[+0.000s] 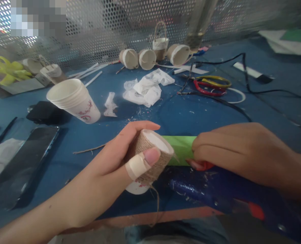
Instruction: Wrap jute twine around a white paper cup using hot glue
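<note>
My left hand [120,162] is wrapped round a paper cup bound in brown jute twine [152,159], held on its side; the thumb wears a tan plaster. A loose twine end [156,200] hangs below the cup. My right hand [239,154] is closed on a blue glue gun [216,196] with a red trigger, its body running toward the lower right. A green paper roll [180,145] lies between both hands, just behind the cup's rim.
A stack of white paper cups [72,100] lies tipped at the left, near a dark phone [25,159]. Crumpled white paper [146,88], red-and-yellow scissors [211,84], black cables [244,67] and several twine-wrapped cups [146,58] sit farther back before a perforated metal screen.
</note>
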The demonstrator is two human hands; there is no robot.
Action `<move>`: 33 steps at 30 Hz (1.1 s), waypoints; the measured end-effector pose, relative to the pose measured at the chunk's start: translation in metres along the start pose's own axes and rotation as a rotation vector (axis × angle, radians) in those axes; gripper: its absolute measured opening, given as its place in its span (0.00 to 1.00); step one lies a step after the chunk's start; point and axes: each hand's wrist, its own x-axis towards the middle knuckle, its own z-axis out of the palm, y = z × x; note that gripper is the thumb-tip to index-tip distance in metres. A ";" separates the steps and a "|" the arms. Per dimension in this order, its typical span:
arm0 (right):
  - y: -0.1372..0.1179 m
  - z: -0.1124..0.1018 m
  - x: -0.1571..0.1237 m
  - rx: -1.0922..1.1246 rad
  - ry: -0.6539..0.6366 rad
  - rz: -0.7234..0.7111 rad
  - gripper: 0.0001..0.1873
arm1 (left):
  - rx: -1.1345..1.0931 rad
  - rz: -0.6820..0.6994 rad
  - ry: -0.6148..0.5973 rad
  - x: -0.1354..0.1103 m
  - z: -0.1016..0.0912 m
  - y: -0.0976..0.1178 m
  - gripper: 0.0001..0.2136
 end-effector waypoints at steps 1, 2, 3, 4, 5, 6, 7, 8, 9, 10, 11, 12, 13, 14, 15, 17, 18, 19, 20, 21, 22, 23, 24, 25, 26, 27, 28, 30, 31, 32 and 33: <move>0.000 0.000 0.000 -0.009 0.001 0.003 0.26 | 0.021 0.011 0.003 0.000 0.000 -0.001 0.19; -0.001 0.000 0.000 -0.016 -0.003 0.004 0.27 | 0.035 0.022 -0.002 0.000 -0.001 -0.001 0.18; -0.001 -0.001 0.000 -0.018 -0.012 0.003 0.27 | 0.041 0.034 -0.014 0.000 -0.001 -0.002 0.17; -0.001 -0.001 -0.001 -0.019 -0.021 0.003 0.27 | 0.038 0.043 -0.033 0.000 -0.001 -0.002 0.17; -0.001 -0.001 -0.001 -0.023 -0.019 0.004 0.26 | 0.028 0.049 -0.051 0.000 -0.001 -0.002 0.17; -0.001 -0.001 -0.001 -0.025 -0.016 0.003 0.26 | 0.017 0.054 -0.067 0.000 0.000 -0.001 0.16; -0.001 -0.001 -0.001 -0.028 -0.012 0.005 0.25 | 0.007 0.050 -0.077 0.000 0.000 -0.001 0.16; -0.001 0.000 -0.002 -0.027 -0.012 0.006 0.24 | 0.002 0.046 -0.080 0.000 0.000 0.000 0.16; -0.001 0.000 -0.002 -0.024 -0.013 0.008 0.24 | -0.004 0.048 -0.081 0.000 0.000 0.000 0.15; -0.001 0.000 -0.002 -0.022 -0.019 0.011 0.23 | -0.009 0.048 -0.082 0.001 0.001 0.001 0.16; -0.001 0.001 -0.002 -0.019 -0.029 0.013 0.23 | -0.016 0.049 -0.084 0.001 0.001 0.002 0.16; -0.001 0.001 -0.002 -0.017 -0.030 0.011 0.22 | -0.019 0.047 -0.085 0.002 0.001 0.003 0.17; -0.001 0.001 -0.002 -0.017 -0.029 0.007 0.22 | -0.019 0.047 -0.085 0.003 0.001 0.003 0.17; -0.001 0.001 -0.002 -0.020 -0.034 0.004 0.21 | -0.012 0.050 -0.082 0.004 0.001 0.004 0.17; -0.001 0.001 -0.002 -0.021 -0.044 0.004 0.21 | -0.002 0.048 -0.075 0.004 0.001 0.005 0.17; -0.001 0.001 -0.001 -0.025 -0.057 -0.001 0.22 | 0.010 0.064 -0.062 0.005 0.001 0.006 0.17; -0.001 0.000 -0.001 -0.032 -0.063 -0.003 0.22 | 0.016 0.076 -0.058 0.005 0.001 0.006 0.17; -0.001 0.000 0.000 -0.039 -0.063 -0.006 0.23 | 0.022 0.086 -0.055 0.004 0.001 0.006 0.16; 0.000 0.000 0.000 -0.043 -0.053 -0.010 0.24 | 0.027 0.092 -0.052 0.004 0.001 0.006 0.16; 0.000 0.000 0.000 -0.045 -0.045 -0.012 0.24 | 0.032 0.098 -0.055 0.004 0.001 0.006 0.16; 0.000 0.001 0.000 -0.040 -0.044 -0.012 0.24 | 0.036 0.103 -0.050 0.004 0.001 0.006 0.16; 0.000 0.001 -0.001 -0.029 -0.042 -0.011 0.24 | 0.036 0.106 -0.035 0.004 0.001 0.006 0.16; 0.001 0.001 -0.001 -0.017 -0.042 -0.008 0.23 | 0.034 0.116 -0.025 0.003 0.002 0.006 0.15; 0.001 0.002 -0.002 -0.008 -0.037 -0.008 0.22 | 0.031 0.123 0.007 0.003 0.002 0.006 0.15; 0.001 0.002 -0.002 -0.002 -0.035 -0.007 0.21 | 0.031 0.127 0.031 0.003 0.002 0.006 0.15; 0.001 0.003 -0.002 0.000 -0.030 -0.007 0.20 | 0.038 0.125 0.004 0.003 0.002 0.007 0.15; 0.001 0.003 -0.002 -0.001 -0.024 -0.008 0.19 | 0.039 0.123 -0.013 0.004 0.002 0.007 0.14; 0.001 0.004 -0.002 -0.009 -0.017 -0.008 0.20 | 0.021 0.121 -0.024 0.004 0.003 0.007 0.14; 0.001 0.004 -0.002 -0.014 -0.017 -0.008 0.21 | 0.008 0.122 -0.011 0.004 0.003 0.007 0.13; 0.001 0.004 -0.002 -0.020 -0.019 -0.004 0.21 | 0.002 0.122 -0.002 0.004 0.004 0.007 0.13; 0.001 0.004 -0.002 -0.022 -0.022 -0.005 0.21 | 0.004 0.121 -0.001 0.004 0.004 0.006 0.13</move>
